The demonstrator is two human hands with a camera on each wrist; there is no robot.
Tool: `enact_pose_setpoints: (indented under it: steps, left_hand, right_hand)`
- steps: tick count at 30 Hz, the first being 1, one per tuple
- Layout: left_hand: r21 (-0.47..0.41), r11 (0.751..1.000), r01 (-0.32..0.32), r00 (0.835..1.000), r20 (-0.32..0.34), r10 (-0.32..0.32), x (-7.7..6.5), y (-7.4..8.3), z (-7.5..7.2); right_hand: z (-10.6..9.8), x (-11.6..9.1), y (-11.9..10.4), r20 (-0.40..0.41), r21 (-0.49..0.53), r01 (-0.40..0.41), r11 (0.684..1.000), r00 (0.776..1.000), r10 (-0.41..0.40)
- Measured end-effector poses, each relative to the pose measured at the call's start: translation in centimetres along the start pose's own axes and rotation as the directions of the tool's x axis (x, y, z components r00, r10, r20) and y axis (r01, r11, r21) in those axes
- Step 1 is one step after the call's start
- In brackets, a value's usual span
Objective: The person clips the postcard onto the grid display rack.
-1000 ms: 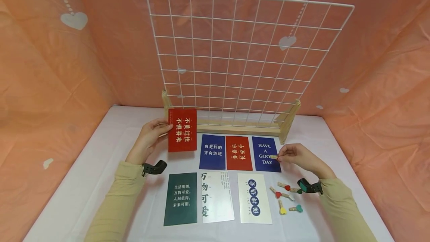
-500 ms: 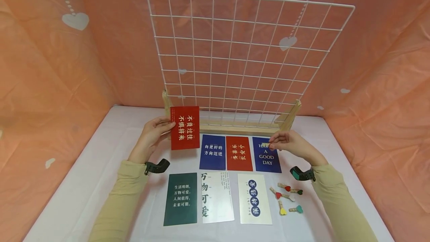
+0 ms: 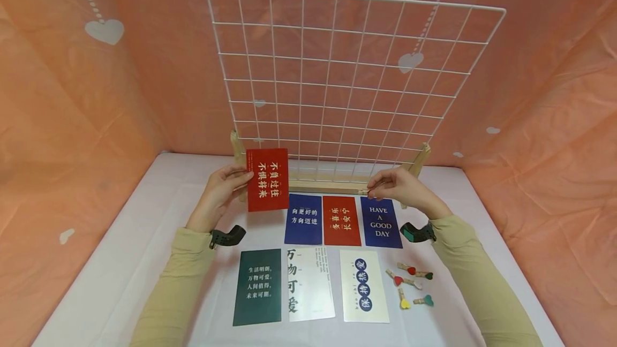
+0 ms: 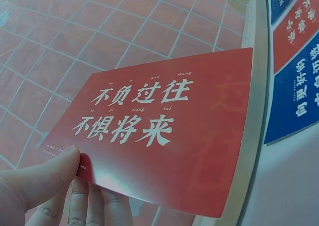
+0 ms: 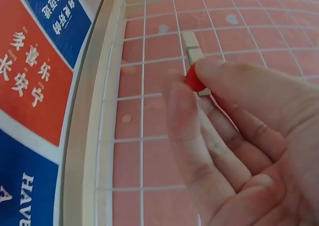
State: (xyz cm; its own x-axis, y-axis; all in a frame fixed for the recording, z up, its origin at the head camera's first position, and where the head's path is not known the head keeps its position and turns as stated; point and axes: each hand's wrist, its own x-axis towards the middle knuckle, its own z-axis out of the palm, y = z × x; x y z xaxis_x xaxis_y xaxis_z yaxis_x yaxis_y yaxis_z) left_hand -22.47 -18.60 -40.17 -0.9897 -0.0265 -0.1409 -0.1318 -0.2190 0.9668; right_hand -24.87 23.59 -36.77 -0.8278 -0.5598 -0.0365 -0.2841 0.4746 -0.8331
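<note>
My left hand (image 3: 219, 194) pinches a red card (image 3: 268, 180) with white characters by its left edge, thumb in front and fingers behind. The card is held up before the lower left of a white wire grid (image 3: 332, 74); in the left wrist view the red card (image 4: 169, 131) fills the middle. My right hand (image 3: 402, 189) pinches a small wooden clothespin (image 3: 363, 192) near the grid's wooden base. A red bead-like end on the clothespin (image 5: 192, 40) shows between thumb and fingers in the right wrist view.
Two blue cards (image 3: 303, 219) and a red card (image 3: 341, 221) lie below the base. Nearer are a dark green card (image 3: 257, 287), a white card (image 3: 310, 284) and a cream card (image 3: 365, 286). Several heart clothespins (image 3: 405, 299) lie at the right. A wooden foot (image 3: 419, 159) supports the grid.
My right hand has moved left and away from me with the clothespin, from over the right blue card to the grid's base. The left hand has raised the red card slightly, shifting it right.
</note>
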Motion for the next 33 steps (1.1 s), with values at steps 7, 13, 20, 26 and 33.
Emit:
enact_pose_setpoints:
  steps: [7,13,20,26,33]
  left_hand:
    - [0.008,1.0,-0.02,1.0,-0.002,0.02,0.0,0.8,0.0]
    - [0.011,1.0,-0.027,1.0,-0.001,0.027,0.1,1.3,0.2]
    - [0.01,1.0,-0.027,1.0,-0.007,0.027,0.3,1.9,0.3]
    - [-0.006,0.999,-0.036,0.999,-0.013,0.036,0.4,2.2,0.2]
    - [0.013,0.999,-0.05,0.999,-0.012,0.05,0.3,2.9,0.4]
  right_hand:
    - [0.1,1.2,-1.7,-0.004,0.01,0.027,1.0,1.0,-0.027]
    - [0.0,1.8,-3.0,-0.007,0.034,0.048,0.998,0.999,-0.048]
    - [0.2,2.3,-3.3,-0.012,0.031,0.06,0.998,0.998,-0.059]
    - [0.6,2.8,-3.4,-0.036,0.011,0.067,0.998,0.997,-0.067]
    - [1.1,3.3,-3.8,-0.079,0.061,0.025,0.998,0.997,-0.02]
